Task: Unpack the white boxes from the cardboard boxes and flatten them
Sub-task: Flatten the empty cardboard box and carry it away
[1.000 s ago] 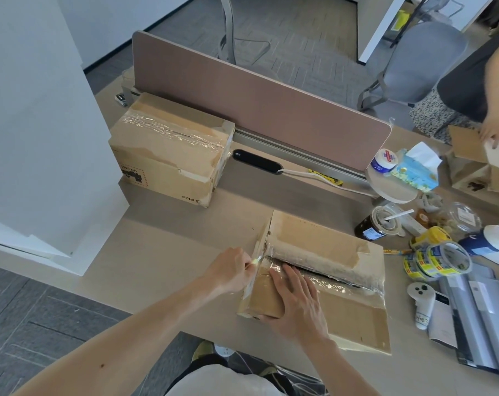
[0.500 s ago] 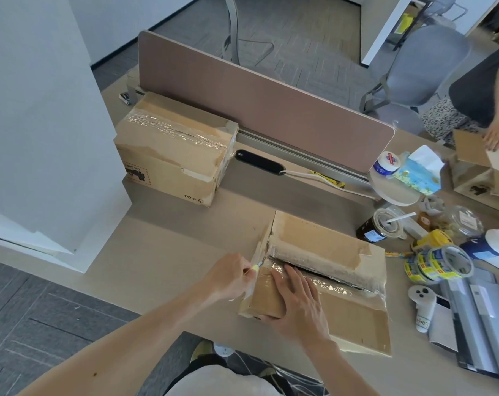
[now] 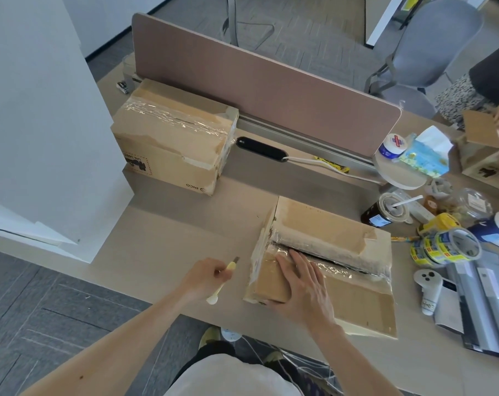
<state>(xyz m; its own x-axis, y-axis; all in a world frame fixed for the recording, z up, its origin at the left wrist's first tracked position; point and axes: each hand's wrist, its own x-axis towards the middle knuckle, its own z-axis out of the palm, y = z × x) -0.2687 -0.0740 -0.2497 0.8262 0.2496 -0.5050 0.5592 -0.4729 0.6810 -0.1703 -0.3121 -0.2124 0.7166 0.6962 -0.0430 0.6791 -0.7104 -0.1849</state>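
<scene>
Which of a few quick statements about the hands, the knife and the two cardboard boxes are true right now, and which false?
1. The left hand grips a yellow utility knife. True.
2. The knife's blade is stuck in the tape seam of the near cardboard box. False: the blade is clear of the box, over the desk to its left.
3. The right hand lies flat on the near cardboard box's top. True.
4. The far cardboard box stands open with its flaps up. False: its flaps are down and taped over.
</scene>
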